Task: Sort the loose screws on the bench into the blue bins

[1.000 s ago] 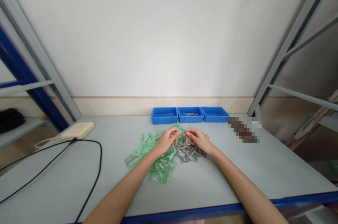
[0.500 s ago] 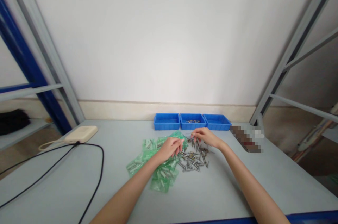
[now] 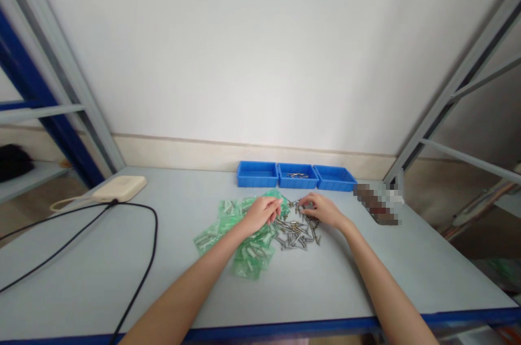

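Observation:
Loose metal screws or bolts (image 3: pixel 295 237) lie in a pile on the grey table, some with brass-coloured parts. To their left, several green plastic bags (image 3: pixel 248 266) with pale, slender pieces inside overlap each other. My left hand (image 3: pixel 264 213) is closed above the right part of the bags, fingertips pressed together; what they hold, if anything, is too small to make out. Over the far right of the pile hovers my right hand (image 3: pixel 321 209), its thumb and fingers apart and pointing down at the screws. Its palm hides some of them.
Three blue trays stand in a row along the wall; the middle tray (image 3: pixel 298 184) has a few metal pieces in it. At the left are a cream-coloured box (image 3: pixel 120 187) and black cables (image 3: pixel 154 225). A blurred-out dark object (image 3: pixel 376 206) lies at the right.
My right hand has moved slightly nearer and to the right over the screws, its fingers spreading apart. My left hand stays closed by the bags. The view has tilted slightly.

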### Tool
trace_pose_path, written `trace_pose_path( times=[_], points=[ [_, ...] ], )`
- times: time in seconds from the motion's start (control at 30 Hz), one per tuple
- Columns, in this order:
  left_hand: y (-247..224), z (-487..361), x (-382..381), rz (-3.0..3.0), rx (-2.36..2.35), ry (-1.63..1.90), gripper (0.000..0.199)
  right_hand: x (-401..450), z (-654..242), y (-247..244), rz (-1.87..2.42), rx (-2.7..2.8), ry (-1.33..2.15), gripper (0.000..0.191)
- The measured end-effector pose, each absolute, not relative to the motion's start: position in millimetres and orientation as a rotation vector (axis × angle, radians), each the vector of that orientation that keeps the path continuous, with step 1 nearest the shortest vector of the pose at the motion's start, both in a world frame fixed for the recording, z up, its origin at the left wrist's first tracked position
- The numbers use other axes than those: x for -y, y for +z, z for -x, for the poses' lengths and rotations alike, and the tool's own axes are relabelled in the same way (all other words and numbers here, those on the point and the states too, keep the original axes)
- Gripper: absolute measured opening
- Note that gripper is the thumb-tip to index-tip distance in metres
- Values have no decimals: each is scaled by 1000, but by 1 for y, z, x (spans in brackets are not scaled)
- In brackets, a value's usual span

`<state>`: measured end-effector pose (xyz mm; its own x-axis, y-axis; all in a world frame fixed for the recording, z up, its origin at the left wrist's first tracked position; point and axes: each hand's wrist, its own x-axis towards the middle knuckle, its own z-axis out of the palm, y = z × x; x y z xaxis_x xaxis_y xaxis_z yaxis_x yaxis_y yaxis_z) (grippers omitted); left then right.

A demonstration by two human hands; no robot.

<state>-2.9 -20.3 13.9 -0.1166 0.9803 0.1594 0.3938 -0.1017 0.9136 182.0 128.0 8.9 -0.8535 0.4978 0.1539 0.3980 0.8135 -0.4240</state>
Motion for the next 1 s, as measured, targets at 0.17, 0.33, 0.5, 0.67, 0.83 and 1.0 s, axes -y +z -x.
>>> trace_pose_path(
  times=[0.17, 0.33, 0.5, 0.67, 0.83, 1.0],
  points=[
    [11, 1, 21, -1550, -1571, 1186, 45, -122, -178, 4, 685, 2762, 542, 18],
    [10, 2, 20, -1585, -1597, 1154, 46, -114, -174, 5, 571, 2761, 524, 19],
    [9, 2, 19, -1597, -1622, 1139, 44, -106, -174, 11, 403, 2696, 576, 22],
    [8, 3, 20, -1609, -1619, 1125, 44, -100, -172, 16, 385, 2754, 665, 13],
    [7, 3, 20, -1637, -1615, 1117, 45, -99, -171, 16, 424, 2788, 674, 13],
    [7, 3, 20, -1642, -1622, 1107, 47, -101, -173, 14, 429, 2755, 700, 11]
  ],
)
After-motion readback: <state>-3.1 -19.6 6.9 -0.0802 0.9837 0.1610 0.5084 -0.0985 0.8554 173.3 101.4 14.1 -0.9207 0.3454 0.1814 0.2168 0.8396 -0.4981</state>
